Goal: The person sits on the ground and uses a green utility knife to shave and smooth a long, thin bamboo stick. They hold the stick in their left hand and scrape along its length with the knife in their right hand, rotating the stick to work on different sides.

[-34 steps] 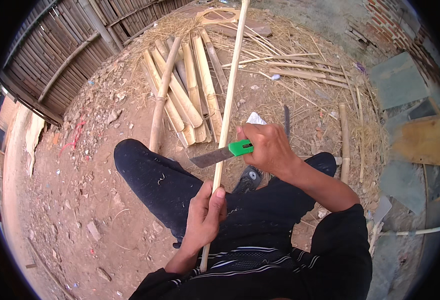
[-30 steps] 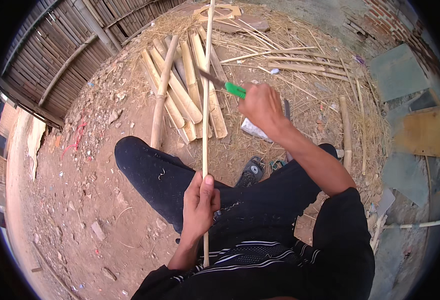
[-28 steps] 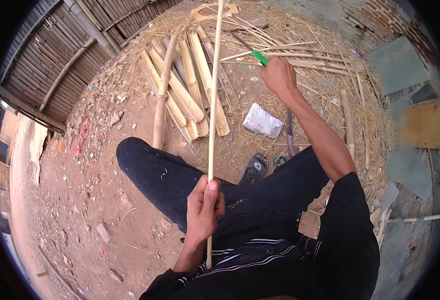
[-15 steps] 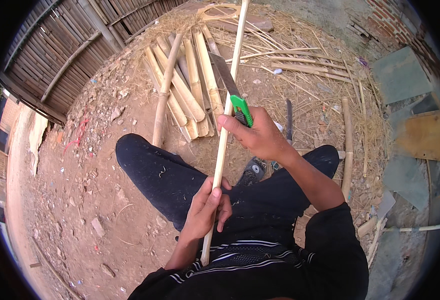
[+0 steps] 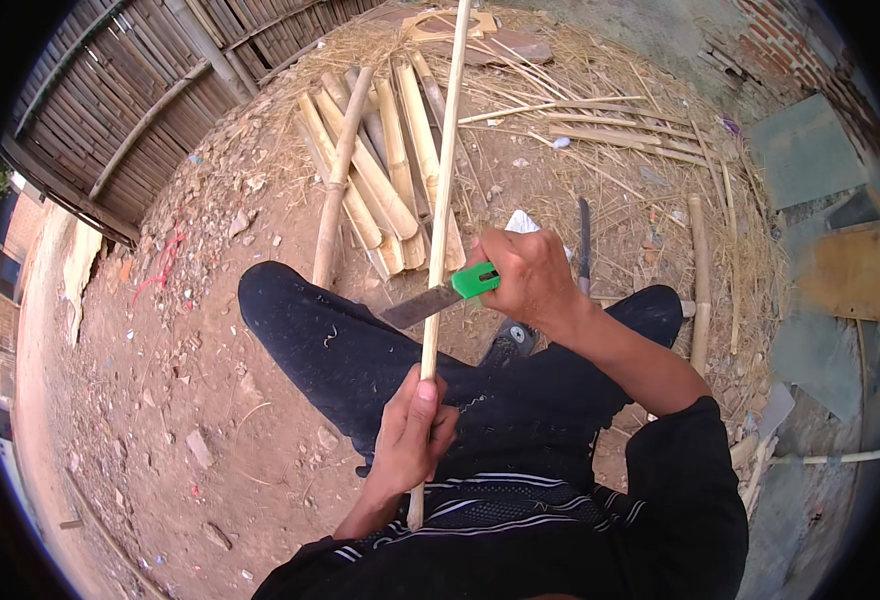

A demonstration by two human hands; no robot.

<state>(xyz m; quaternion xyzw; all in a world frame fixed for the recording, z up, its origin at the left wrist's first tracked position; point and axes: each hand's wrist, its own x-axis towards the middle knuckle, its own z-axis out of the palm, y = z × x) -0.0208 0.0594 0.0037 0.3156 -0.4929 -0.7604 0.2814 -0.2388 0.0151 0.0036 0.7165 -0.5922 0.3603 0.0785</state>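
A long pale bamboo strip (image 5: 446,180) runs from my waist up past the top of the view. My left hand (image 5: 415,430) is closed round its lower part, the thumb lying along it. In my right hand (image 5: 530,275) is a knife with a green handle (image 5: 475,281), gripped in a fist. Its dull, broad blade (image 5: 415,308) points left and crosses the strip above my left hand. Whether the edge bites into the strip I cannot tell. The strip's lower end (image 5: 416,515) rests by my shirt.
Split bamboo halves (image 5: 392,190) lie beyond my left knee, with a round bamboo pole (image 5: 340,180) across them. Another dark blade (image 5: 585,240) lies ahead of my right knee. Thin strips (image 5: 620,135) are scattered at the far right. Grey sheets (image 5: 810,150) lean along the right wall.
My right hand has turned the knife from pointing up and away to pointing left across the strip, and come slightly nearer. The strip's far end has swung left. My left hand keeps its hold.
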